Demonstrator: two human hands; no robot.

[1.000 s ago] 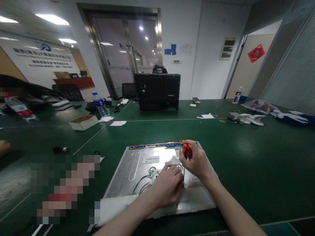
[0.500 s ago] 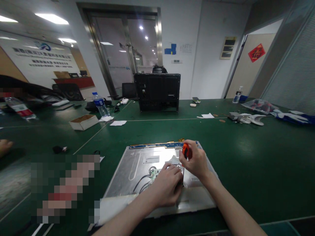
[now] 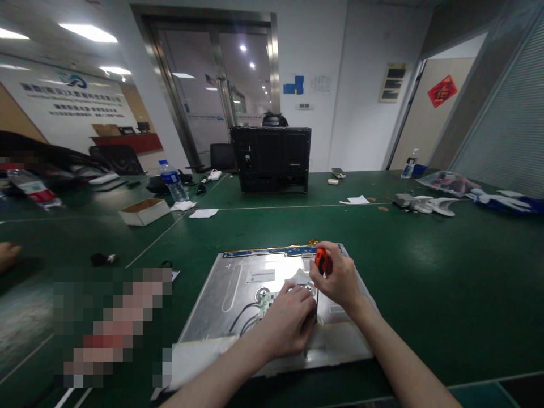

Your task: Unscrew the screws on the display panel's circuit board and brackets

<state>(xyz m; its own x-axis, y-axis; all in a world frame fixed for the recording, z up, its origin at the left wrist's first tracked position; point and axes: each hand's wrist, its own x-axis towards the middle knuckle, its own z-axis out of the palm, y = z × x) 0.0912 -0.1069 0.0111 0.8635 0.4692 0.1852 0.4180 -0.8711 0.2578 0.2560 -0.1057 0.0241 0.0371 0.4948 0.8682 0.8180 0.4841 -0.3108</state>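
Panel [image 3: 204, 309]: flat beneath me.
Right hand [image 3: 341, 280]: I'm clasping the upright screwdriver [image 3: 321, 259].
Left hand [image 3: 291, 320]: curled; I can't tell its hold.

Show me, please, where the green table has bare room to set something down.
The widest bare patch of green tabletop lies right of the metal panel; another spans between panel and black monitor. The panel's right half is crowded by the left hand, the right hand and its orange-handled screwdriver.
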